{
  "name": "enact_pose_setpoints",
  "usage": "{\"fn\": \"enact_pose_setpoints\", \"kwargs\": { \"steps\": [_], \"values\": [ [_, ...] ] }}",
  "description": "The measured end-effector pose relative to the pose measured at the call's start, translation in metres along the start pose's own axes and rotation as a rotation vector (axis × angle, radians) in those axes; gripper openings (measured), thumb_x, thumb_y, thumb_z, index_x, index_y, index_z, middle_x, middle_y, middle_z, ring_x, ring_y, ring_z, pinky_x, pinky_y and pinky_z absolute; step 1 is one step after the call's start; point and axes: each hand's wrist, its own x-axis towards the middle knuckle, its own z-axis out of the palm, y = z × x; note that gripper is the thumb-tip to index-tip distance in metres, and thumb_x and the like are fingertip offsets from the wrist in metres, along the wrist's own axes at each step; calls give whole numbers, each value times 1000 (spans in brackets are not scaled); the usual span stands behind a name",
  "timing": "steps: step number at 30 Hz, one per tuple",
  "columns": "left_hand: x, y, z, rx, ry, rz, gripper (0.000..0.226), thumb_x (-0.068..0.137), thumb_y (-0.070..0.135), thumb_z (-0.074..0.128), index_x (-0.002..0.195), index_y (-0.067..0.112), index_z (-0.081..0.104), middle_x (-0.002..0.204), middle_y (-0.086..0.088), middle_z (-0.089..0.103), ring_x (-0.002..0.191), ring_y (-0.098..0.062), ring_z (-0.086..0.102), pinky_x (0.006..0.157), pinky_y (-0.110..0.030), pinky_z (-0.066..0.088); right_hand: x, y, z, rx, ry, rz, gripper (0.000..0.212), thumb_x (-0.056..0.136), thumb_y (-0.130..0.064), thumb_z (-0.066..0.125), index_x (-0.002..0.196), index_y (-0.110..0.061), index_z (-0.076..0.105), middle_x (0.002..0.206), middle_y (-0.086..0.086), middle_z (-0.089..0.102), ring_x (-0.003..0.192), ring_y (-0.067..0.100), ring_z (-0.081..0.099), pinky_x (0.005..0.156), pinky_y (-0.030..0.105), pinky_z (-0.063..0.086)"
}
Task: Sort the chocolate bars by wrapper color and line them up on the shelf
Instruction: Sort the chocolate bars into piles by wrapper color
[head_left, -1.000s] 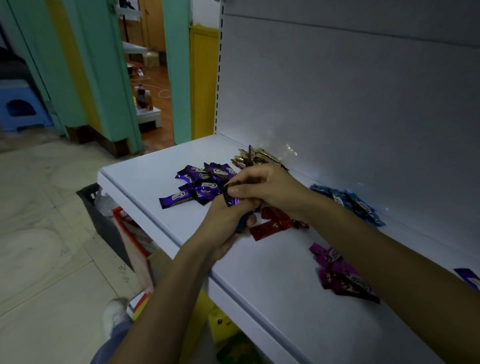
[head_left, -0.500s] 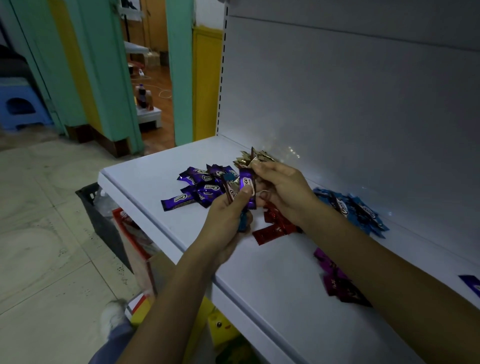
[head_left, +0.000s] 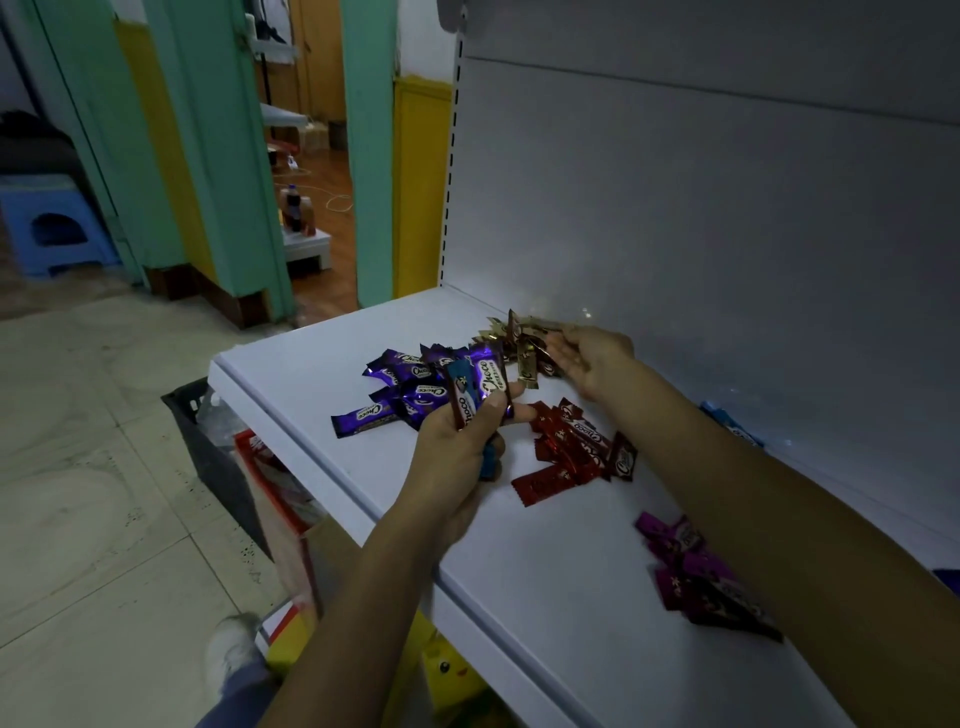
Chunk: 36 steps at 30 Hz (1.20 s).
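Observation:
On the white shelf (head_left: 540, 582) the chocolate bars lie in colour groups: purple (head_left: 405, 387) at the left, gold (head_left: 519, 332) by the back panel, red (head_left: 569, 447) in the middle, magenta (head_left: 693, 571) at the front right. A blue group (head_left: 730, 428) is mostly hidden behind my right forearm. My left hand (head_left: 457, 452) grips a small fan of bars, one blue, one dark brown and one purple. My right hand (head_left: 589, 358) reaches to the gold group with its fingers stretched out. A gold bar (head_left: 527, 364) stands on end just off its fingertips.
The shelf's white back panel (head_left: 701, 234) rises right behind the bars. Below the shelf's left edge sit a black crate (head_left: 208, 441), a red box (head_left: 270, 488) and a yellow item (head_left: 447, 670). My shoe (head_left: 228, 644) is on the tiled floor.
My right hand has left the fan of bars in my left hand and moved back and right to the gold group. A gold bar now stands at its fingertips. My left hand stays put.

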Motion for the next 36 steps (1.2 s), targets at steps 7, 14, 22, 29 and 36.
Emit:
{"fn": "enact_pose_setpoints", "kwargs": {
  "steps": [7,14,22,29,36],
  "values": [
    [5,-4,-3,19,42,8,32,95,28,54,93,-1,68,62,-1,51,53,-9,37,49,-20,32,-42,11,-14,-181,-401,-54,49,90,-40,56,123,-4,54,109,14,66,93,22,68,83,32,55],
    [4,-6,-1,119,-7,51,37,97,36,47,73,11,59,56,0,51,48,-11,37,44,-20,32,-65,18,-12,-262,-601,-60,13,92,-11,56,101,-4,63,86,10,69,76,20,63,65,27,55],
    [8,-3,-9,-424,116,46,65,96,61,23,76,10,58,50,0,36,37,-7,27,34,-15,16,-44,29,32,-586,-351,-289,9,92,-10,59,96,-7,66,81,4,66,69,13,59,54,16,48],
    [12,-2,-23,-773,71,3,70,93,68,19,80,13,59,52,3,34,35,-6,23,34,-17,13,-30,56,57,-1097,-283,-730,8,87,-17,66,86,-11,71,80,-3,67,73,9,58,65,22,46],
    [13,-1,-25,-781,38,-47,54,99,46,26,90,9,65,53,2,36,35,-6,23,34,-16,13,-50,54,44,-764,-390,-666,20,84,-35,67,74,-19,61,78,5,71,73,18,65,68,30,49]
  ]
}}
